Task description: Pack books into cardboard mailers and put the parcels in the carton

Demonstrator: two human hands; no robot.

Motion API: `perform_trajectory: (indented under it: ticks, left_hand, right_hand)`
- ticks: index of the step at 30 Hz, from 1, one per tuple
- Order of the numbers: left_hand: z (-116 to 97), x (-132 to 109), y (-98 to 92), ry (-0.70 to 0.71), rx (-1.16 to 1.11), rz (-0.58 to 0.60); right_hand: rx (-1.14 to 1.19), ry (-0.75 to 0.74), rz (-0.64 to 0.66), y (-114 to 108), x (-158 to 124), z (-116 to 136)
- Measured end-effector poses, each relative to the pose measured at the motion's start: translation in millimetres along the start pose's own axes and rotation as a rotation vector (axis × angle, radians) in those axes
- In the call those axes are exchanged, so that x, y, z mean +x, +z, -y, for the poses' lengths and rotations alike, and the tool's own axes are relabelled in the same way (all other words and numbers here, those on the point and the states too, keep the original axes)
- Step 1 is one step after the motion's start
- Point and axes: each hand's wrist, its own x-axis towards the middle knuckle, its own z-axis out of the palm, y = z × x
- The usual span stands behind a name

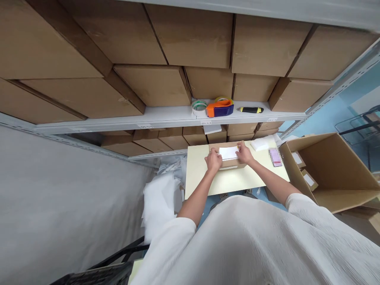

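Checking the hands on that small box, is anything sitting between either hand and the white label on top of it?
Nothing visible does. The left hand and right hand rest at opposite ends of the white label on the small cardboard box, fingers already at its edges.

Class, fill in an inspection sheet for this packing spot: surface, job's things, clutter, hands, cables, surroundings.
Surface: pale table, mostly bare.
Job's things: small cardboard box with white label on top.
Clutter: white packets, pink item, white wrapping beside the table.
Hands: left hand and right hand press the label's ends.
Cables: nothing seen.
Surroundings: shelf with tape roll, tape dispenser, knife; stacked boxes; open carton.
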Motion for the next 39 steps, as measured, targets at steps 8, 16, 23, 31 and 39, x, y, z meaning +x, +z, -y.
perform_trajectory:
  ticks: [8,16,23,31,39]
  left_hand:
    - [1,0,2.4,-0.01,0.103,0.041]
    - [3,0,4.4,0.011,0.157,0.041]
    - [6,-1,4.7,0.082,0.225,0.033]
    - [23,-7,9.7,0.571,0.33,0.05]
    - [44,-5,20.5,0.625,0.462,0.184]
  right_hand:
    - [-0.097,-0.033,0.01,4,1,-3]
    - [-0.22,-0.019,0.047,5,-2,3]
    - [-0.36,-0.009,0.07,5,-11,13]
    - [-0.515,-0.311,0.053,14,-27,8]
    - [-0.648,-0.392,0.214,33,-38,-18]
